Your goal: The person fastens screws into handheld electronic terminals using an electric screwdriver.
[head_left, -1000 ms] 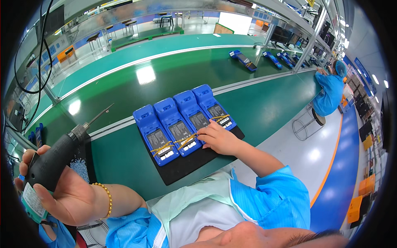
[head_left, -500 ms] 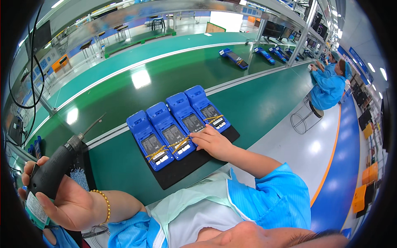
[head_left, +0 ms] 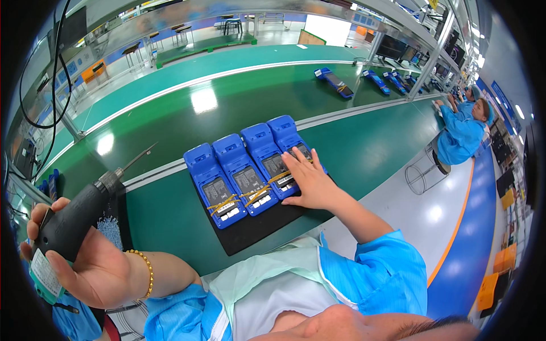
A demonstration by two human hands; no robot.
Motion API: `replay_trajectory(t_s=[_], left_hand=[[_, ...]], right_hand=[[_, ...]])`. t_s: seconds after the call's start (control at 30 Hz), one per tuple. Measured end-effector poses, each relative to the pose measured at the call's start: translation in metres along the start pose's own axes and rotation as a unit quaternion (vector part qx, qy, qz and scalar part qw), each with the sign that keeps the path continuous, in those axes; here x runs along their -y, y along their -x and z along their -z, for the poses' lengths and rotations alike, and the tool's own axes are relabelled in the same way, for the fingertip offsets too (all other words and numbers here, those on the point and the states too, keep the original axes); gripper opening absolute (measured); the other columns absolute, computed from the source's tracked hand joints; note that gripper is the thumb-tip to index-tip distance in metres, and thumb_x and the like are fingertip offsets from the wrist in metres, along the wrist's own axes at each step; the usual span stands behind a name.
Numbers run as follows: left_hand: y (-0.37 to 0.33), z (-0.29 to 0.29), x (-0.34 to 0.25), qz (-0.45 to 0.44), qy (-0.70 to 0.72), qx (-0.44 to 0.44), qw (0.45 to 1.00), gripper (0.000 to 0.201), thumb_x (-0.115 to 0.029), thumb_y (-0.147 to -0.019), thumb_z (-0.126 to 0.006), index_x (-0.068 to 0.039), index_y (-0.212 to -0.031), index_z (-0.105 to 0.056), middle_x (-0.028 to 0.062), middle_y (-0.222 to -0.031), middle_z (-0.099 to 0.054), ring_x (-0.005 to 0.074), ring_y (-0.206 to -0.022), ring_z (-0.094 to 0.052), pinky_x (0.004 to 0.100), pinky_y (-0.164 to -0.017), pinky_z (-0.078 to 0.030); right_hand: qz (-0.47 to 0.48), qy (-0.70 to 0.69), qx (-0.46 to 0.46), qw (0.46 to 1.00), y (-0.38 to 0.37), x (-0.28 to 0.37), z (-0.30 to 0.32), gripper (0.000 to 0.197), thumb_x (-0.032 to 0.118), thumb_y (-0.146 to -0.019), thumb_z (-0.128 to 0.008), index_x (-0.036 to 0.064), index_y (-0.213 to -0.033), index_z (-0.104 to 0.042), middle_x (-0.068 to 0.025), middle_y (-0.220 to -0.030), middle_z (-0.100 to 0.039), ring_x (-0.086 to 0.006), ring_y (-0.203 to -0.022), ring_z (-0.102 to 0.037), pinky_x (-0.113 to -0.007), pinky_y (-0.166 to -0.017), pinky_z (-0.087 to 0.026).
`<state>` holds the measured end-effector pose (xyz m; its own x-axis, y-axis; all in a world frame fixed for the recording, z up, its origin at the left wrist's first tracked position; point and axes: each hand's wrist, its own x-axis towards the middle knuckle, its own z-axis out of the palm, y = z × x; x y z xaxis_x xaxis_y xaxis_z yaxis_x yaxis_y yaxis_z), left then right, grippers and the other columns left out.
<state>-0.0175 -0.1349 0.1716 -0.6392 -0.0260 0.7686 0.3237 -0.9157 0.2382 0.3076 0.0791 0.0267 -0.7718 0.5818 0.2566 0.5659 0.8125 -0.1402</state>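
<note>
In my left hand (head_left: 99, 273), fingers wrapped round its body, is a black electric screwdriver (head_left: 68, 230); its long bit points up and to the right. Four blue handheld terminals (head_left: 230, 152) lie face down side by side on a black mat (head_left: 239, 241). Each has a dark battery or label panel and white parts near its lower end. Yellow rubber bands (head_left: 256, 194) lie across the lower ends. My right hand (head_left: 318, 184) rests with spread fingers over the two right-hand terminals, hiding part of them. Its fingertips touch the panels and a band.
A green conveyor belt (head_left: 239, 94) runs behind the bench's metal rail, carrying more blue terminals (head_left: 335, 82) at the far right. Small pale blue pieces (head_left: 111, 230) lie in a dark tray beside the screwdriver. Co-workers in blue (head_left: 460, 136) sit farther along the bench. Black cables (head_left: 55, 85) hang at left.
My right hand has moved rightward and away from me, from the middle terminals onto the two right-hand ones, with its fingers spreading. The left hand still holds the screwdriver. The whole view has shifted slightly.
</note>
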Motion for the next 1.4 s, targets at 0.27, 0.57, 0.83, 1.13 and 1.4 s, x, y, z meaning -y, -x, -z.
replay_trajectory(t_s=[0.27,0.57,0.83,1.13,1.4], left_hand=[[-0.003,0.003,0.001,-0.006,0.046,-0.007,0.999,0.042,-0.004,-0.086,-0.063,-0.009,-0.123,-0.044,0.0227,-0.126,-0.048,0.0388,-0.121,-0.046,0.0560,-0.107,-0.035],[0.001,0.005,-0.002,0.041,0.052,0.022,0.998,0.045,-0.005,-0.084,-0.066,-0.013,-0.124,-0.045,0.0186,-0.127,-0.047,0.0387,-0.122,-0.044,0.0553,-0.106,-0.037],[0.000,0.001,-0.003,-0.010,0.068,0.028,0.997,0.036,-0.006,-0.088,-0.060,-0.008,-0.122,-0.048,0.0175,-0.121,-0.052,0.0345,-0.122,-0.044,0.0537,-0.104,-0.038],[0.000,-0.009,-0.007,-0.023,0.031,0.005,0.999,0.043,-0.009,-0.083,-0.068,-0.009,-0.121,-0.049,0.0139,-0.120,-0.054,0.0320,-0.122,-0.046,0.0528,-0.105,-0.037],[-0.002,-0.005,-0.009,-0.007,0.038,-0.011,0.999,0.042,-0.011,-0.083,-0.068,-0.006,-0.120,-0.049,0.0142,-0.121,-0.054,0.0313,-0.123,-0.046,0.0532,-0.105,-0.037]], right_hand=[[0.020,0.049,-0.048,0.997,0.011,-0.010,-0.019,0.082,0.043,-0.069,-0.077,-0.0055,-0.128,-0.048,-0.0179,-0.127,-0.056,-0.0304,-0.135,-0.040,-0.059,-0.114,-0.013],[0.006,0.012,-0.187,0.982,0.017,-0.002,-0.029,0.064,0.032,-0.058,-0.084,-0.0053,-0.105,-0.061,-0.0168,-0.102,-0.066,-0.0299,-0.108,-0.061,-0.059,-0.110,-0.028],[-0.023,-0.049,-0.211,0.976,0.020,-0.002,-0.039,0.065,0.029,-0.057,-0.085,-0.0039,-0.107,-0.061,-0.0177,-0.105,-0.066,-0.0319,-0.109,-0.060,-0.058,-0.110,-0.029],[-0.036,-0.006,-0.055,0.998,0.022,0.012,-0.022,0.079,0.023,-0.076,-0.077,-0.0015,-0.139,-0.038,-0.0198,-0.141,-0.043,-0.0364,-0.137,-0.035,-0.057,-0.112,-0.022],[0.079,-0.056,0.019,0.995,-0.015,0.062,-0.007,0.091,0.031,-0.072,-0.080,0.0004,-0.143,-0.032,-0.0169,-0.148,-0.035,-0.0342,-0.141,-0.028,-0.055,-0.114,-0.019]])
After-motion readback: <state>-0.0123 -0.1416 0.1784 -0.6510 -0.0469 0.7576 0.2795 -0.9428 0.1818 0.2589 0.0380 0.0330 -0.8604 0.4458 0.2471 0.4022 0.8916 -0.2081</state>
